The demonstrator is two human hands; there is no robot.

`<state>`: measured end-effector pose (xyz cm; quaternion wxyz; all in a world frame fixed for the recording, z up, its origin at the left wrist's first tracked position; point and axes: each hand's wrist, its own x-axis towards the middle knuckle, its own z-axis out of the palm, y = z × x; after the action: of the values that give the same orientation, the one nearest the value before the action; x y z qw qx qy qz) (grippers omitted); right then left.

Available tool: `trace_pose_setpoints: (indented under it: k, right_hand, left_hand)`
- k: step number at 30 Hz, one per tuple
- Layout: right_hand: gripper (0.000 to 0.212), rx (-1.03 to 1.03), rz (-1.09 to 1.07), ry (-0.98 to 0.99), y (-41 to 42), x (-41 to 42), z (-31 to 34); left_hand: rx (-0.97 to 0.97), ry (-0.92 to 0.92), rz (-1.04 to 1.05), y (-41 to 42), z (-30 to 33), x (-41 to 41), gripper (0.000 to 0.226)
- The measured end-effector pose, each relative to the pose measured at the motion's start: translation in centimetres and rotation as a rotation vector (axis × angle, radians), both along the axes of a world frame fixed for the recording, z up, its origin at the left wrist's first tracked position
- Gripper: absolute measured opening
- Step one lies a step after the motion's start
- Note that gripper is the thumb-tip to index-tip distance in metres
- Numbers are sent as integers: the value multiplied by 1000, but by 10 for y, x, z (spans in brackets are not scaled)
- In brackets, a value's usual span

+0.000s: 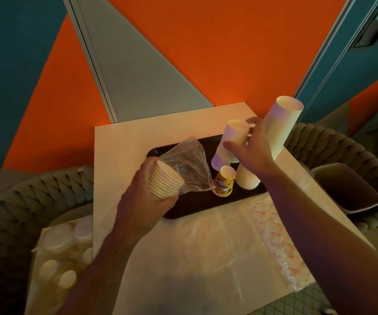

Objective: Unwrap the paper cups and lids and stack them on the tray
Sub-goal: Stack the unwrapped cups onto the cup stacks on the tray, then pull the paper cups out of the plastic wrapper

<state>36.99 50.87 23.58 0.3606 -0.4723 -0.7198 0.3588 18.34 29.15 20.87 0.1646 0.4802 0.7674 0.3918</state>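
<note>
My left hand [145,196] grips a short stack of ribbed paper cups [164,184], whose open end still sits inside a clear plastic wrapper [183,165]. My right hand [251,151] reaches over the black tray [190,210], its fingers spread against a white cup stack [231,142] standing on the tray. A taller white cup stack [282,126] leans behind that hand. A yellow printed cup [224,181] and a low ribbed stack [248,179] also stand on the tray.
Empty plastic wrapping [274,242] lies on the white table [120,142] near me. A bag of lids and cups [63,253] rests on the woven chair at left. A brown bin [347,189] sits on the right chair.
</note>
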Motion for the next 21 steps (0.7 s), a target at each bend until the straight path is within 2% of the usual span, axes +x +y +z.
trace_pose_setpoints:
  k: [2, 5, 10, 14, 17, 21]
  right_hand:
    - [82, 85, 66, -120, 16, -9, -9]
    - [80, 96, 122, -321, 36, -20, -22]
    - [73, 146, 115, -565, 59, -36, -35]
    - [76, 170, 96, -848, 71, -46, -44]
    - [80, 150, 100, -951, 77, -53, -47]
    - [80, 75, 180, -951, 83, -55, -48]
  left_hand:
    - [-7, 6, 16, 5, -2, 1, 95]
    - [-12, 9, 39, 10, -5, 0, 95]
    - [-33, 20, 58, 16, -9, -1, 95]
    - [-47, 19, 77, 21, -12, 1, 94]
    - [-47, 27, 82, 21, -13, 1, 94]
    - [-43, 27, 81, 19, -12, 0, 94]
